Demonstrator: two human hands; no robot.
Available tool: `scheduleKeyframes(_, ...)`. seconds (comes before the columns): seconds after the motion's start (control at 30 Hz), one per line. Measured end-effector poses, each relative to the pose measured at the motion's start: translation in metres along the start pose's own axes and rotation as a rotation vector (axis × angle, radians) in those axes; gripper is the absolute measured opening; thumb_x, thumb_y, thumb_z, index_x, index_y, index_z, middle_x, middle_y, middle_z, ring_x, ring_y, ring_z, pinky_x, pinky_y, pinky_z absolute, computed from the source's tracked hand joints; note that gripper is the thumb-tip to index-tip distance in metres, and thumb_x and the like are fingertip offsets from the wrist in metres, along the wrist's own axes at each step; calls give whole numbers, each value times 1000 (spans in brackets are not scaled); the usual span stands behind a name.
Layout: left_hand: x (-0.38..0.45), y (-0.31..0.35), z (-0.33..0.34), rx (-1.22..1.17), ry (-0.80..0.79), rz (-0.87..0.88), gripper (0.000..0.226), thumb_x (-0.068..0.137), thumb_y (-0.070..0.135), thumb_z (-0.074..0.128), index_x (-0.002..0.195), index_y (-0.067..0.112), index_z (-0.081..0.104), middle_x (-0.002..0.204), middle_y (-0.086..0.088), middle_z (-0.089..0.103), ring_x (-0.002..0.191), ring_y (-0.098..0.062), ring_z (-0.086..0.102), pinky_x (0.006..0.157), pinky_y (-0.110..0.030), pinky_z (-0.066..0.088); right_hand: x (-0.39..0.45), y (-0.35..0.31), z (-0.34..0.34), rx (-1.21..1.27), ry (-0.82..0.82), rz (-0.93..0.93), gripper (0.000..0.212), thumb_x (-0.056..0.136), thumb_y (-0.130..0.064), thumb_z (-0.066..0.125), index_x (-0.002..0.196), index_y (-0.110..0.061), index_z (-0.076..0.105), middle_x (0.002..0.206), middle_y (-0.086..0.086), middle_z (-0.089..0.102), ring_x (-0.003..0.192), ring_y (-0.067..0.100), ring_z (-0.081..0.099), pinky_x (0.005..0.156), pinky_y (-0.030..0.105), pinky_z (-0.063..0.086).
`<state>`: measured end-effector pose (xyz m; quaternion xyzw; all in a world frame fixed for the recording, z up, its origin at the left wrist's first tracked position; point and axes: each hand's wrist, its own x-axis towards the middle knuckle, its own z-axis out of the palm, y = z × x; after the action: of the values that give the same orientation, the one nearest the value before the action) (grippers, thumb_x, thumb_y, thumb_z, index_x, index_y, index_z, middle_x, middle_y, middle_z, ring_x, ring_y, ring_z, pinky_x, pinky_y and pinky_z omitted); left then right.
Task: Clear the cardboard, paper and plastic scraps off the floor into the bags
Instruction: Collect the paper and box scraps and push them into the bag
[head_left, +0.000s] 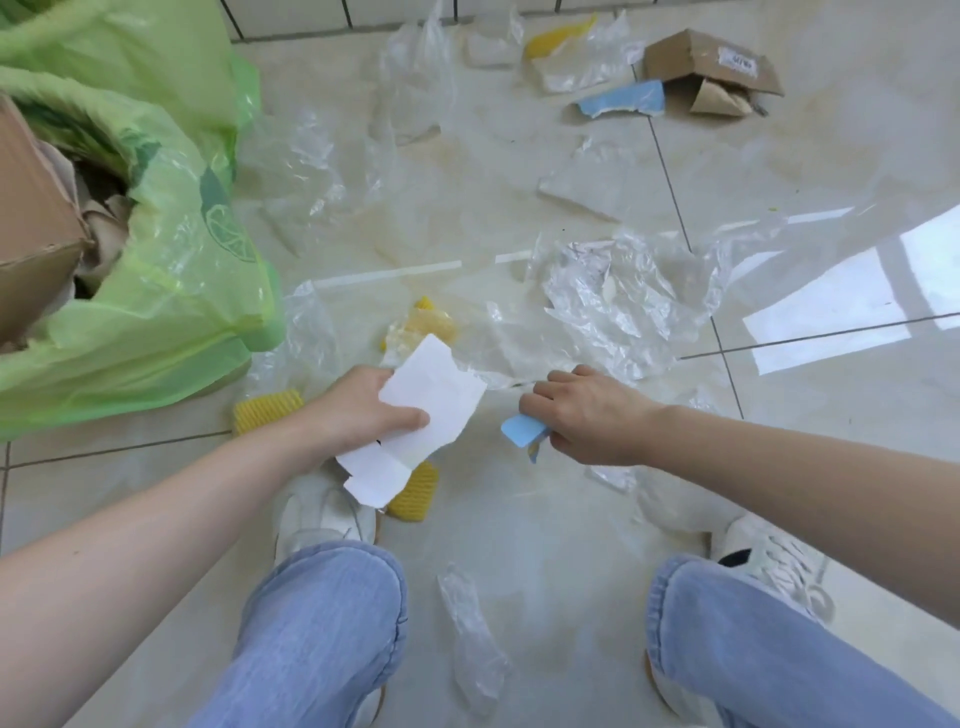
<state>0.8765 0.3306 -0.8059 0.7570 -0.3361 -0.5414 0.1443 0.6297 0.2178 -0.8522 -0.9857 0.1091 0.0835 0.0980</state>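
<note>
One wide-angle camera on my head looks forward and steeply down as I crouch. My knees fill the bottom edge, my left hand (363, 410) and right hand (587, 415) sit close at centre, the green bag (171, 291) crowds the left, and the tiled floor (519, 519) stretches to the wall's foot at top.

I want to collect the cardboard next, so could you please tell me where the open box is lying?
The box lies on the floor at the head view's far upper right, near the wall, with a blue scrap just left of it.
</note>
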Motion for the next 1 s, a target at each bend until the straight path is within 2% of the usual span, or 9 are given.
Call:
scheduleKeyframes(0.13,15,18,-1,1,-4,31,4,87,17,65,91,16,63,86,-3,68,71,-16,66,61,-25,50,2,35,-21,45,34,161,27,64,-8,66,90,-8,58,72,5,59,63,29,57,50,33,42)
scheduleKeyframes(0.23,29,40,-3,-10,-26,60,4,88,18,63,92,18,64,88,-2,70,77,-19,69,64,-27,52,1,64,-35,98,80,320,24,72,-8,60,95,-5,56,81,9,59,72,32,56,56,32,35)
scheduleKeyframes(0.4,63,82,-5,67,-35,113,14,85,14,59,97,8,63,91,-7,69,73,-18,65,60,-25,48,3,116,-55,186,134,524,27,78,-12,57,103,-2,53,93,14,58,89,35,53,71,44,46)
scheduleKeyframes(0.57,109,129,-4,120,-7,150,18,83,17,60,98,8,63,98,-12,69,77,-23,64,65,-29,48,9,182,-69,165,156,645,30,80,-15,57,106,-3,51,96,14,55,90,34,50,72,40,44)
scheduleKeyframes(0.7,145,175,0,138,50,229,20,86,24,63,100,10,63,98,-8,68,87,-27,66,70,-31,49,19,234,-82,162,124,742,30,82,-17,56,107,-4,48,102,15,52,93,33,46,74,37,39)
scheduleKeyframes(0.87,195,232,-1,186,102,287,28,89,28,60,105,6,63,104,-12,67,94,-31,65,83,-42,54,31,294,-95,67,63,836,41,82,-21,58,117,-2,47,120,20,46,114,39,41,91,45,42)
scheduleKeyframes(1.0,230,276,-3,220,173,315,29,91,28,57,109,6,61,108,-12,65,98,-31,63,83,-38,50,31,342,-93,100,9,918,50,81,-22,58,127,-11,45,126,17,42,123,40,34,95,45,41)
